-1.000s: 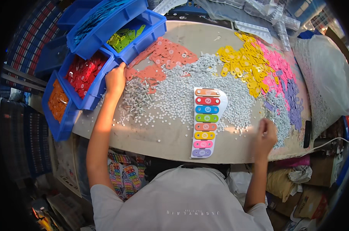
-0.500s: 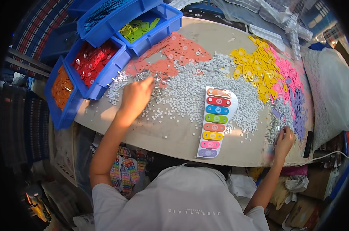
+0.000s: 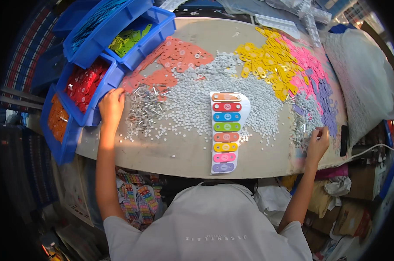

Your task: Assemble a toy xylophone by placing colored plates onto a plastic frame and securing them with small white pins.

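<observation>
My left hand [image 3: 112, 106] is beside the near rim of the blue bin with red strips [image 3: 87, 82], left of a heap of metal pins [image 3: 147, 106]. Its fingers are curled together, and anything in them is hidden. At the right, my right hand [image 3: 318, 143] pinches its fingertips by a heap of small grey pieces [image 3: 305, 124]; what they hold is too small to make out. Between the hands lies a white xylophone-shaped card [image 3: 244, 111] bearing a column of coloured bars [image 3: 226, 127], with round fasteners showing at the ends of the upper ones.
Small pale discs [image 3: 197, 104] spread over the middle of the table. Beyond lie salmon strips [image 3: 179, 54], yellow strips [image 3: 266, 61], pink strips [image 3: 310, 63] and purple strips [image 3: 327, 100]. Other blue bins [image 3: 155, 30] stand far left; a translucent bag [image 3: 357, 82] stands right.
My left hand has moved left from the metal pins to beside the red strips' bin. My right hand stays by the grey heap, fingers still pinched. The whole view has shifted.
</observation>
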A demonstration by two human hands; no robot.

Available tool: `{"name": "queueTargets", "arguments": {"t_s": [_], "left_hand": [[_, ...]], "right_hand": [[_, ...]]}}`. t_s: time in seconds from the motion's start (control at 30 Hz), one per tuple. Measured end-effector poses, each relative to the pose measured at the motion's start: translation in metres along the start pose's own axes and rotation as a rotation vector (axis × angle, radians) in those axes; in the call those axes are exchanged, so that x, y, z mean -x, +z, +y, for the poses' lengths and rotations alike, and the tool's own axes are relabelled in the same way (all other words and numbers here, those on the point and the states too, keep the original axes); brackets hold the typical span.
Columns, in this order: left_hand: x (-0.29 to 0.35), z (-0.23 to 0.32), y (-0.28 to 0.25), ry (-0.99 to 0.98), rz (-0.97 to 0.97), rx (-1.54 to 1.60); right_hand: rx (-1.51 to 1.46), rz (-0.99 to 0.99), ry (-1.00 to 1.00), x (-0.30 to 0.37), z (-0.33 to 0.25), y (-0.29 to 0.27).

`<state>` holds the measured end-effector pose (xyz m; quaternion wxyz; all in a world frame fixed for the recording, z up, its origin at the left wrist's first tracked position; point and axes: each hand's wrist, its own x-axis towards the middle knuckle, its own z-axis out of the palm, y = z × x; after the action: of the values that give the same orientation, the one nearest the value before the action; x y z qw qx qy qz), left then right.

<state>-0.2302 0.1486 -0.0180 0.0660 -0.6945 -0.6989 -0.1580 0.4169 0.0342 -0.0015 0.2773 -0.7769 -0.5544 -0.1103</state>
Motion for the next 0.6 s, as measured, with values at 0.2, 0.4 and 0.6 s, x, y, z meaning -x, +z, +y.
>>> {"name": "queueTargets", "arguments": {"t_s": [0.2,0.4,0.6], "left_hand": [[-0.001,0.001,-0.003,0.032,-0.028,-0.045],[0.005,0.005,0.000,0.109,0.069,-0.168],[0.007,0.017,-0.012,0.121,0.153,-0.147]], "right_hand": [[-0.373,0.034,0.175,0.007,-0.035,0.000],[-0.614,-0.184,0.229,0.021,-0.095,0.000],[-0.881,-0.449,0.241,0.033,-0.138,0.005]]}}
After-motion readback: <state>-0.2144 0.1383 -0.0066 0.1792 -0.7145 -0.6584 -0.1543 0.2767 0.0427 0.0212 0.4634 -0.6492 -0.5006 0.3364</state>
